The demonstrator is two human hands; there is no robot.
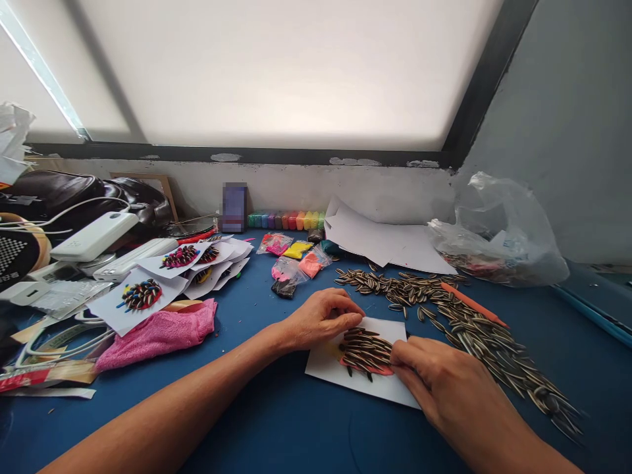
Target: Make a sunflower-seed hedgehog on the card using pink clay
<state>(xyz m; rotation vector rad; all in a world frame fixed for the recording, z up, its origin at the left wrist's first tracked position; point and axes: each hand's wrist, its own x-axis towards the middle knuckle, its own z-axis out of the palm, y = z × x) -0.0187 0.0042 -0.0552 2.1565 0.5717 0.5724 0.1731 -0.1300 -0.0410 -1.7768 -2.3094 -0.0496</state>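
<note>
A white paper sheet (323, 365) lies at a slant on the table, bearing a hedgehog-like shape. Rows of striped sunflower seeds (368, 349) cover its body over a pink-orange layer, and a yellow part shows at its left end. My left hand (323, 319) is closed at the sheet's upper edge, thumb and forefinger near each other by the seeds. At the seeds' right end, my right hand (429, 372) is closed in a pinch; its fingertips hide whatever is between them. Just beyond it spreads a loose pile of sunflower seeds (481, 336).
An orange stick-like tool (474, 305) rests on the pile. Behind are clay packets (299, 250), blank paper (380, 240) and a plastic bag (508, 230). To the left lie similar seed-decorated sheets (165, 309), a pink cloth (162, 336), white power banks (93, 236) and cables.
</note>
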